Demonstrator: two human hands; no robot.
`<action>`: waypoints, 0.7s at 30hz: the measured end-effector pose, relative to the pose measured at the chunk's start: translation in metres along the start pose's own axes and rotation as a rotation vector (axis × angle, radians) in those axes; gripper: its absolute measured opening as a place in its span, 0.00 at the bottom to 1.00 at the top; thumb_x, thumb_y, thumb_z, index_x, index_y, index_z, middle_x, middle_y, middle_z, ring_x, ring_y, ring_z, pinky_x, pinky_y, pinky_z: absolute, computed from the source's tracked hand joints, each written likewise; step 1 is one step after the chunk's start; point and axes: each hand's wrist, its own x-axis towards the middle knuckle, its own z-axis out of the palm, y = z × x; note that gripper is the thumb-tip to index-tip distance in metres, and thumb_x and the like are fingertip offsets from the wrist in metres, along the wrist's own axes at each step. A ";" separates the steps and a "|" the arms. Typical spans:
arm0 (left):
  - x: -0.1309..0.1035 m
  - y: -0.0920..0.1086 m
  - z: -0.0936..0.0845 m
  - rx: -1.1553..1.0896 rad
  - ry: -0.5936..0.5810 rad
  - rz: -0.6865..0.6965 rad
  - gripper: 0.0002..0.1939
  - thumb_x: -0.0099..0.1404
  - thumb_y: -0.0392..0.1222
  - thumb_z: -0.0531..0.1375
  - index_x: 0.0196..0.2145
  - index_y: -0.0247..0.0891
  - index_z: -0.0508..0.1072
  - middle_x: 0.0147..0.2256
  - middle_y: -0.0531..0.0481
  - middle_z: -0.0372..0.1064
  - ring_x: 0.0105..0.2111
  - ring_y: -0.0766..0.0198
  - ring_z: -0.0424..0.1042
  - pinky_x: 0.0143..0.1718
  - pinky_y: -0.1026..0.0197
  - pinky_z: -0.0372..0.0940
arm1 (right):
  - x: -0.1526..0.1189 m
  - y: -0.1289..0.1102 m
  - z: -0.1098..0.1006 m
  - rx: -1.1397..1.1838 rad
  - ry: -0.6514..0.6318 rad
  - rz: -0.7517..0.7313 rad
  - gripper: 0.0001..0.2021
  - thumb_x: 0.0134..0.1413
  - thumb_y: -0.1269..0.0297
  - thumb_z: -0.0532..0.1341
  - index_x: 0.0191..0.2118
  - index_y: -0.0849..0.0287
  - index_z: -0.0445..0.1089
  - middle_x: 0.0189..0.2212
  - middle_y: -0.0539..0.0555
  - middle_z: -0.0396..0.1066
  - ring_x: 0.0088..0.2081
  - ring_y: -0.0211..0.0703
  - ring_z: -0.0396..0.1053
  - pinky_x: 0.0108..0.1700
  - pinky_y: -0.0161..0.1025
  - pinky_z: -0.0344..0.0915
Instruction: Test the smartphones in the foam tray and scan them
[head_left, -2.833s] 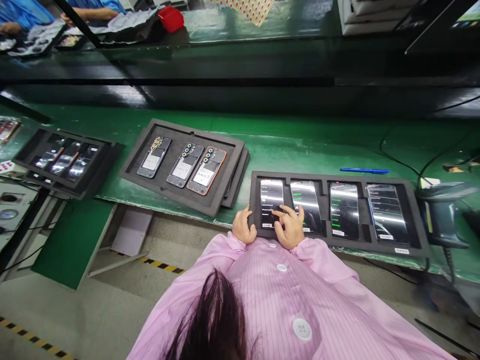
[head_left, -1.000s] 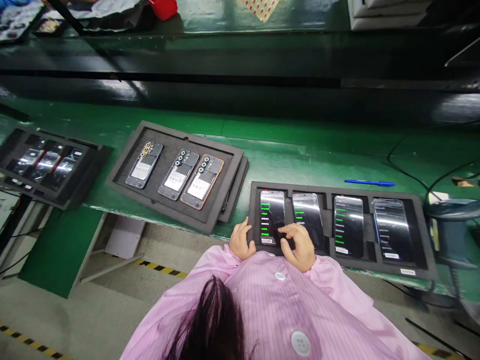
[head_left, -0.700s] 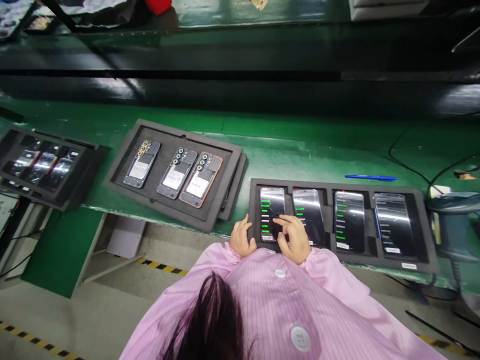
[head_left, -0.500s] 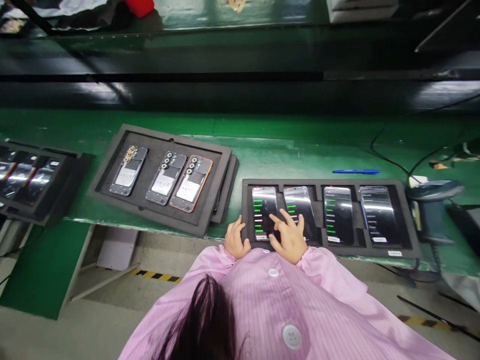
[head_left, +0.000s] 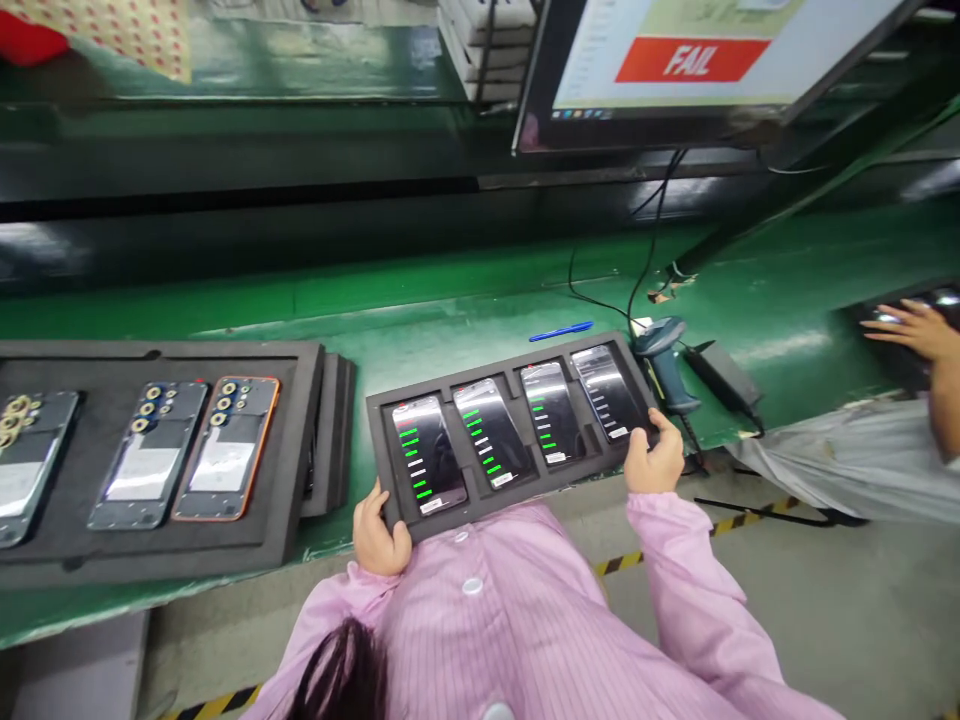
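A dark foam tray (head_left: 384, 445) lies in front of me, slightly slanted, with several phones in its slots. The leftmost phone (head_left: 439, 455) and its neighbours show green and white bars on dark screens. At the right end, another phone (head_left: 602, 388) shows only pale lines. White labels sit near the phones' lower ends. My left hand (head_left: 381, 532) is closed around the tray's left front corner. Gripping the right end is my right hand (head_left: 654, 455), its thumb on the near rim. The fingertips under the tray are hidden.
Left, another foam tray (head_left: 247, 552) holds phones with exposed backs, on stacked trays. A blue pen (head_left: 561, 331) lies behind my tray; a barcode scanner (head_left: 667, 365) and black adapter (head_left: 724, 378) stand right. A monitor (head_left: 675, 80) reads FAIL. A co-worker's hand (head_left: 919, 328) is far right.
My right hand has left the phone screens and moved to the tray's right end. The tray now sits at a slant. The view has swung right, bringing in the monitor and a co-worker's hand.
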 end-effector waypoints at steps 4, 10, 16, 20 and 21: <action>-0.004 -0.004 0.001 0.001 0.006 -0.067 0.20 0.58 0.45 0.49 0.46 0.33 0.62 0.45 0.35 0.66 0.36 0.56 0.67 0.32 0.56 0.61 | 0.043 0.025 -0.001 -0.027 -0.122 0.041 0.23 0.48 0.56 0.48 0.47 0.64 0.64 0.46 0.67 0.68 0.49 0.55 0.64 0.53 0.54 0.57; -0.004 -0.001 -0.005 -0.009 -0.064 -0.338 0.24 0.54 0.49 0.51 0.45 0.34 0.62 0.43 0.38 0.66 0.32 0.58 0.66 0.35 0.52 0.63 | 0.076 0.030 0.007 -0.035 -0.356 0.118 0.24 0.48 0.56 0.48 0.48 0.64 0.65 0.46 0.66 0.69 0.49 0.56 0.64 0.53 0.53 0.57; 0.010 0.019 -0.022 -0.081 -0.155 -0.632 0.30 0.50 0.52 0.54 0.49 0.34 0.61 0.47 0.38 0.65 0.42 0.52 0.68 0.46 0.49 0.63 | 0.090 0.025 0.004 -0.008 -0.558 0.264 0.26 0.49 0.56 0.49 0.52 0.66 0.62 0.45 0.68 0.69 0.49 0.59 0.65 0.53 0.53 0.57; 0.037 0.049 -0.022 -0.112 -0.069 -0.976 0.29 0.55 0.52 0.51 0.52 0.37 0.60 0.47 0.41 0.67 0.50 0.51 0.66 0.53 0.47 0.57 | 0.107 0.022 0.003 0.045 -0.639 0.396 0.28 0.46 0.53 0.54 0.51 0.65 0.62 0.44 0.67 0.70 0.50 0.61 0.65 0.54 0.55 0.56; 0.047 0.055 -0.021 -0.077 -0.019 -1.064 0.28 0.55 0.52 0.51 0.52 0.37 0.61 0.46 0.41 0.67 0.50 0.51 0.65 0.54 0.46 0.57 | 0.111 0.021 0.004 0.075 -0.658 0.431 0.27 0.45 0.52 0.55 0.50 0.64 0.63 0.43 0.66 0.70 0.50 0.61 0.64 0.54 0.54 0.56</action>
